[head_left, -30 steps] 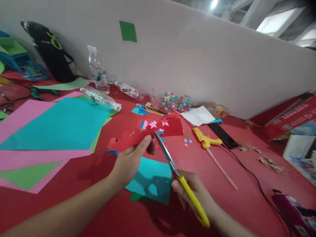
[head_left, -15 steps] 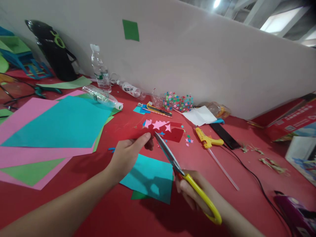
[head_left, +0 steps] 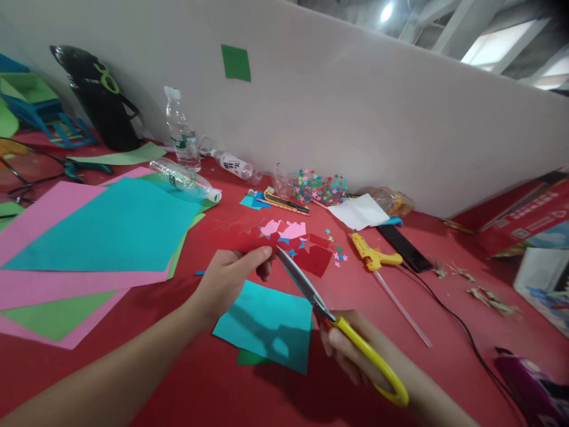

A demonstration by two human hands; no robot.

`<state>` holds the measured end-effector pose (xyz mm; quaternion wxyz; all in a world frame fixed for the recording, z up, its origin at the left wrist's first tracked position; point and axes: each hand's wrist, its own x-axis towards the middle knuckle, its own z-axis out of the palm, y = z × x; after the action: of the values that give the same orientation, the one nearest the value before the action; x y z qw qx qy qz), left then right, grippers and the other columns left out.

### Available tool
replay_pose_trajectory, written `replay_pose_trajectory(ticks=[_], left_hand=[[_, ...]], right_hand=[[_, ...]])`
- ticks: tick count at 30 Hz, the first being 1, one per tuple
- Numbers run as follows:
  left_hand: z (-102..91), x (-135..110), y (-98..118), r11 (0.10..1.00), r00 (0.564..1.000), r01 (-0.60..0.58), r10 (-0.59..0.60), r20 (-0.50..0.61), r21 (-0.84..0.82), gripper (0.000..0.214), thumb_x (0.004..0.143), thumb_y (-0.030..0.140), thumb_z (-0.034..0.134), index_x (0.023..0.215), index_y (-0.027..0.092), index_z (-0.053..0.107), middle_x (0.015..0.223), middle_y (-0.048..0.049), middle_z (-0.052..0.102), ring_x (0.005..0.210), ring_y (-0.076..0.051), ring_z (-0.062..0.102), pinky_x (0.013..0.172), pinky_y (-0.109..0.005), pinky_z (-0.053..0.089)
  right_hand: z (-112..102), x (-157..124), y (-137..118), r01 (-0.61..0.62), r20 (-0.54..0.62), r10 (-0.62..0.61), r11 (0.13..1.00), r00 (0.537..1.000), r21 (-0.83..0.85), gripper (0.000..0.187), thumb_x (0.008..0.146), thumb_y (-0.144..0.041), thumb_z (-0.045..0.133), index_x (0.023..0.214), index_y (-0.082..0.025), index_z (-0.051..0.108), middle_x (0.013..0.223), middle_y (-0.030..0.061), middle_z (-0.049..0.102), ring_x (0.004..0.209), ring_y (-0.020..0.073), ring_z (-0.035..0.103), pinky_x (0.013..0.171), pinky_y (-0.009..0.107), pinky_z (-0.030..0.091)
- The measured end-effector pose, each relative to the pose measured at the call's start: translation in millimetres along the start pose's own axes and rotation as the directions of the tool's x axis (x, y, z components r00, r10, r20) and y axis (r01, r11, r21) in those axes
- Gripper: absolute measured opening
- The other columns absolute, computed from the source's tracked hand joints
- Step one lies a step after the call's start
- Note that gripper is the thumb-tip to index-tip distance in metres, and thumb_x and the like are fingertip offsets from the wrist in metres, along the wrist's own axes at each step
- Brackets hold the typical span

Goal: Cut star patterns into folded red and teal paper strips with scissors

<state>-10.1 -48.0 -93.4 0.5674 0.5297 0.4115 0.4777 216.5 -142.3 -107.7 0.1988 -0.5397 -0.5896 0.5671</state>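
My left hand pinches a sheet of red paper with star-shaped holes, held flat just above the red table. My right hand grips yellow-handled scissors; their blades point up-left and meet the red paper's edge beside my left fingertips. A cut-off red piece hangs or lies just right of the blades. Under both hands lies a small teal sheet over a green scrap. Pink paper shows behind the star holes.
Large teal, pink and green sheets are stacked at the left. Plastic bottles, a pile of small coloured stars, a utility knife, white paper, a yellow glue gun with cable, and cardboard boxes lie along the white wall.
The red paper has dropped from a raised tilt to lying flat and low. The scissors slid slightly right and down, and a red piece now sits apart right of the blades.
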Motion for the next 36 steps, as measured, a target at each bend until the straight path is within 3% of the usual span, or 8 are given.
replay_pose_trajectory(ticks=[4,10,18,27,36], left_hand=[[-2.6,2.3,-3.7,0.998,0.999,-0.004,0.006,0.043,-0.064,0.028,0.079,0.028,0.059,0.054,0.019,0.065,0.055,0.0001,0.062,0.057,-0.013,0.057,0.059,-0.025,0.046],[-3.6,2.5,-1.5,0.999,0.999,-0.033,0.033,0.040,-0.014,0.031,0.079,0.027,0.059,0.049,0.020,0.064,0.053,-0.0010,0.062,0.058,-0.015,0.057,0.061,-0.027,0.047],[-3.9,3.8,5.4,0.997,0.998,-0.062,0.060,0.031,0.052,0.031,0.077,0.025,0.058,0.046,0.019,0.060,0.049,-0.0015,0.060,0.053,-0.016,0.056,0.056,-0.028,0.046],[4.4,2.2,6.5,0.975,0.995,-0.028,0.047,0.082,-0.222,0.017,0.080,0.023,0.062,0.066,0.016,0.069,0.059,-0.0022,0.066,0.056,-0.013,0.059,0.058,-0.026,0.047],[3.4,2.7,11.5,0.994,0.997,-0.077,0.079,0.020,-0.079,0.013,0.078,0.019,0.061,0.065,0.016,0.062,0.052,0.0024,0.059,0.049,-0.010,0.052,0.050,-0.023,0.043]], right_hand=[[-1.2,-1.6,3.9,0.023,0.004,-0.023,1.000,1.000,-0.013,0.059,0.079,-0.076,0.036,0.074,-0.019,0.050,0.038,-0.0069,0.042,0.033,0.0074,0.032,0.041,0.023,0.027],[-0.6,-0.2,-5.0,-0.020,0.049,0.019,1.000,0.999,0.020,0.056,0.076,-0.075,0.041,0.068,-0.020,0.049,0.038,-0.0066,0.040,0.033,0.0085,0.035,0.040,0.022,0.028],[-0.2,-2.9,-1.8,-0.013,-0.037,0.013,1.000,0.999,0.012,0.054,0.077,-0.072,0.044,0.067,-0.020,0.048,0.036,-0.0071,0.041,0.031,0.0071,0.031,0.040,0.022,0.026],[2.9,-2.1,-12.0,-0.032,-0.010,0.032,0.999,0.999,0.028,0.048,0.083,-0.066,0.043,0.071,-0.020,0.052,0.038,-0.0059,0.041,0.033,0.0103,0.037,0.040,0.024,0.030],[4.5,2.1,-4.4,-0.062,-0.009,0.063,0.996,0.998,0.059,0.055,0.074,-0.075,0.045,0.066,-0.021,0.044,0.036,-0.0085,0.036,0.031,0.0067,0.029,0.036,0.020,0.020]])
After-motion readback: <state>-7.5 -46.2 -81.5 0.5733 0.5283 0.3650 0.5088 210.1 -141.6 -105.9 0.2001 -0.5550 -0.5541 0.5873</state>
